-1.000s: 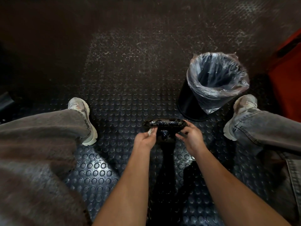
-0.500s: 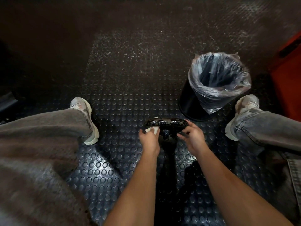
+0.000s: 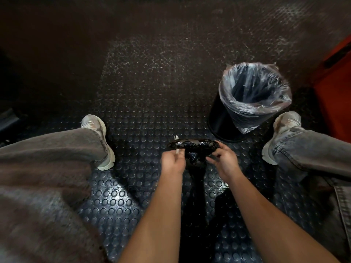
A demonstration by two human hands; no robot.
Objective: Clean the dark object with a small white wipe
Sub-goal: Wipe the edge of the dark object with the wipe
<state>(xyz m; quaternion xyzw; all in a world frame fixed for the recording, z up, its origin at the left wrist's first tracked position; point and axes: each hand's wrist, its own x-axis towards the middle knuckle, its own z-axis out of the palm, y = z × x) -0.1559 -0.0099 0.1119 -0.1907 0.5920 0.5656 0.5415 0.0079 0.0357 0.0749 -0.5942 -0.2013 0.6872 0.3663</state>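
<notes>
A glossy dark object (image 3: 193, 146) with a wide flat top and a narrower lower part is held over the studded floor, between my knees. My right hand (image 3: 223, 161) grips its right end, thumb on top and fingers under. My left hand (image 3: 173, 163) is at its left end, fingers closed on a small white wipe (image 3: 176, 151). Only thin white edges of the wipe show, one sticking up above the object's left rim. The rest of the wipe is hidden by my fingers.
A black bin (image 3: 250, 99) lined with a clear bag stands open just beyond my right hand. My two legs in grey jeans and pale shoes (image 3: 103, 141) flank the hands. An orange surface (image 3: 336, 95) rises at the right edge. Dark studded rubber floor (image 3: 148, 92) stretches ahead.
My left hand moved up from under the object's left end onto its left rim with the wipe. The right hand kept its grip.
</notes>
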